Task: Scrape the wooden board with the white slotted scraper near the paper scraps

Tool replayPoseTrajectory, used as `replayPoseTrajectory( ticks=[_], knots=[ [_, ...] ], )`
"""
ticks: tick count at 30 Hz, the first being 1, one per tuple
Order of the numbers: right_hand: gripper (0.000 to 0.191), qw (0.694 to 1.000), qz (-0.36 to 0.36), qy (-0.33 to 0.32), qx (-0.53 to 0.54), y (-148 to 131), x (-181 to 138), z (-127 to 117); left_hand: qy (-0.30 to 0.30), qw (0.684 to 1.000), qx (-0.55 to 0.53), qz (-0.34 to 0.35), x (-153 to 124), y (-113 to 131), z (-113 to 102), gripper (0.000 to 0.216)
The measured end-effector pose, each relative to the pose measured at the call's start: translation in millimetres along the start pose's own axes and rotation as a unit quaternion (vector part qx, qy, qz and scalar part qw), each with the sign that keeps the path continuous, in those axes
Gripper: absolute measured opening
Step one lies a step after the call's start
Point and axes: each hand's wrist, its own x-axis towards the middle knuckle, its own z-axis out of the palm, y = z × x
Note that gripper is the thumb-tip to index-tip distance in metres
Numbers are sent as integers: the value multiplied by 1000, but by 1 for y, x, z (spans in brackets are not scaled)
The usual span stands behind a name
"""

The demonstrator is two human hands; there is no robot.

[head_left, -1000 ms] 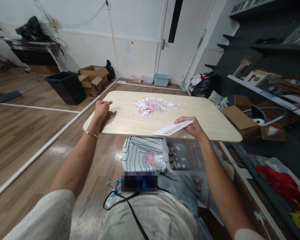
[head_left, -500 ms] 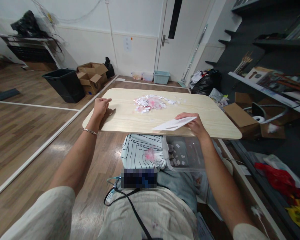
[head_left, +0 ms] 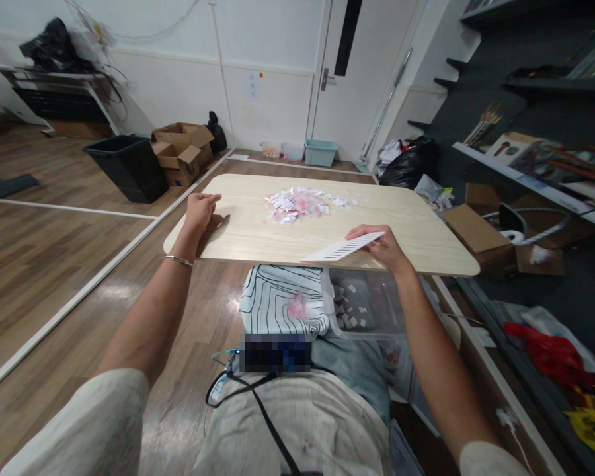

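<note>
My right hand (head_left: 381,246) grips a thin white card (head_left: 343,247) with a row of dark slanted stripes along it. The card is tilted, and its far end comes down near the front edge of the pale wooden table (head_left: 248,244). Over the table's left side, my left hand (head_left: 201,213) is closed with thumb and forefinger pinched together; anything between them is too small to make out. A heap of small white and pink paper scraps (head_left: 297,203) lies between and beyond both hands.
Below the table's front edge, a clear plastic bin (head_left: 369,304) holds several small white pieces. Beside it sits a line-patterned cloth-like surface (head_left: 272,301) with a pink smudge. An open cardboard box (head_left: 480,228) stands right of the table, a black bin (head_left: 131,168) to the left.
The card in my right hand has tipped slightly, its right end a little lower and further left. My left hand stays in place.
</note>
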Motion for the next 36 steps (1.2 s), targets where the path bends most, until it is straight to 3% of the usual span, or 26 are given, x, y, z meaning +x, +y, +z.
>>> replayPoseTrajectory(
  ticks=[18,31,36],
  knots=[
    [61,993,-66,-101,0,-4,0,-1,-2,1000,5,9,3,-3,-1,48],
    [77,989,-67,-130,32,-10,1,2,-2,1000,12,0,-1,3,-1,45],
    [67,990,-46,-129,21,-14,1,2,-8,1000,5,-2,-2,4,-1,48]
  ],
)
